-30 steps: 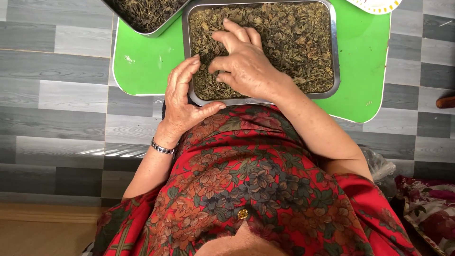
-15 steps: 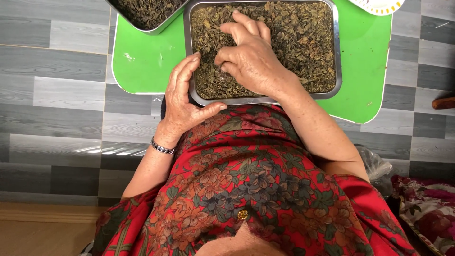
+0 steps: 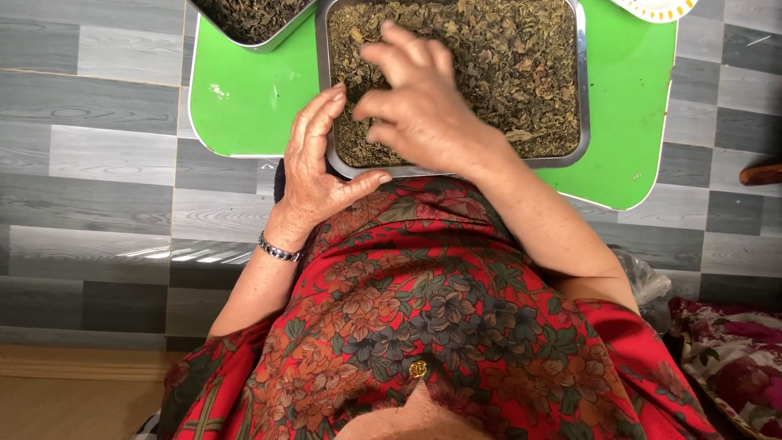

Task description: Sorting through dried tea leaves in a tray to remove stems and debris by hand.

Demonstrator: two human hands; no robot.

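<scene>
Right hand (image 3: pixel 428 114) shifted; fingers (image 3: pixel 399 37) over dried leaves (image 3: pixel 513 73).

Shiny, smooth metal for the rectangular tray (image 3: pixel 582 98) near the front edge of the green table (image 3: pixel 244 106). Dry, crumpled, matt dried leaves (image 3: pixel 505 73) inside. Glossy, smooth green plastic, with a light glare, for that tabletop. Same bright metal for the second tray (image 3: pixel 273 37) at its back left corner. Matt grey wood-grain planks for the floor (image 3: pixel 81 187). Soft, patterned red cloth for the garment (image 3: pixel 440 301). Polished metal links on the bracelet (image 3: pixel 279 250).
</scene>
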